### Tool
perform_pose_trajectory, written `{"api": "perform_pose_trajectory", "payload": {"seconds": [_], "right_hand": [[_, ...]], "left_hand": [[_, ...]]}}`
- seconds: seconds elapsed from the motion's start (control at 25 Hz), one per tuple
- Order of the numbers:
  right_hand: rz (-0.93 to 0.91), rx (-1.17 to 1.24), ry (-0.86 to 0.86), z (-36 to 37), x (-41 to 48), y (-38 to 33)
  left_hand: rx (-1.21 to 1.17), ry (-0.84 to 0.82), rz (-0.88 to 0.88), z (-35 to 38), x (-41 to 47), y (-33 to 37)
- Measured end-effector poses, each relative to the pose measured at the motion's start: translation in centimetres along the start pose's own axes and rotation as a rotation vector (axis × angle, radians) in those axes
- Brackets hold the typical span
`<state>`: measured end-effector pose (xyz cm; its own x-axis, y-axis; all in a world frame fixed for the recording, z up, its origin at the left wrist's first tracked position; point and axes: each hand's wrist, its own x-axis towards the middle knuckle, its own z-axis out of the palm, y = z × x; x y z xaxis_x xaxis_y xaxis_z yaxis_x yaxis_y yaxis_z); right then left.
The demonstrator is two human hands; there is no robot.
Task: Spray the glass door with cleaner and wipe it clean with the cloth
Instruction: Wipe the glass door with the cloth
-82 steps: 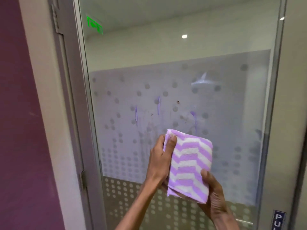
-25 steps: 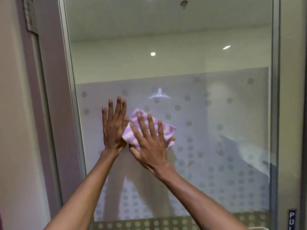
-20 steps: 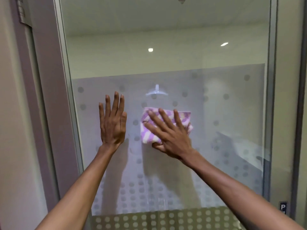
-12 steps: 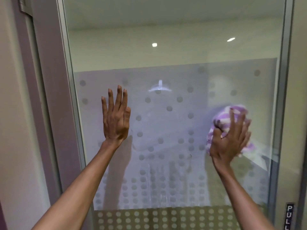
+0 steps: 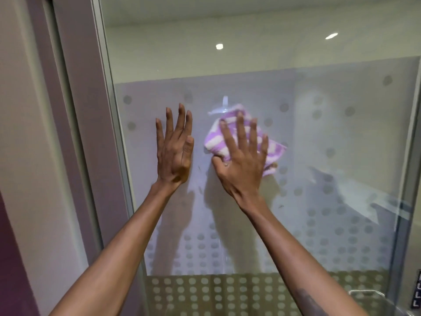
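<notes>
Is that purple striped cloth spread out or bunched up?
Bunched up: the cloth shows uneven folds under the right hand pressing it on the glass door.

Door-edge sign [image 5: 416, 293] – its white letters cut off, unreadable

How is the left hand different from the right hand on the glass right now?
The left hand lies bare on the glass door; the right hand presses the purple striped cloth against it. The left hand's fingers sit close together; the right's are spread. Both are flat, pointing upward.
</notes>
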<state>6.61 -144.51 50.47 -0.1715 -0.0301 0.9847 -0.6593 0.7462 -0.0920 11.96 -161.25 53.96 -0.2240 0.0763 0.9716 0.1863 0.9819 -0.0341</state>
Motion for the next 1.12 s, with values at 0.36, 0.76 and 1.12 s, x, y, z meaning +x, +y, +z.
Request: {"api": "perform_pose_trajectory", "payload": {"seconds": [0.36, 0.76, 1.12], "right_hand": [[-0.655, -0.046, -0.274, 1.1, -9.8, 1.9], [-0.491, -0.191, -0.131, -2.9, -10.9, 14.1], [-0.146, -0.132, 0.066, -1.6, 0.6, 6.0]], "left_hand": [[0.107, -0.097, -0.005, -0.4, 0.0, -0.4], [0.331, 0.065, -0.105, 2.5, -1.6, -0.1], [0.340, 0.064, -0.108, 2.3, -1.4, 0.4]]}}
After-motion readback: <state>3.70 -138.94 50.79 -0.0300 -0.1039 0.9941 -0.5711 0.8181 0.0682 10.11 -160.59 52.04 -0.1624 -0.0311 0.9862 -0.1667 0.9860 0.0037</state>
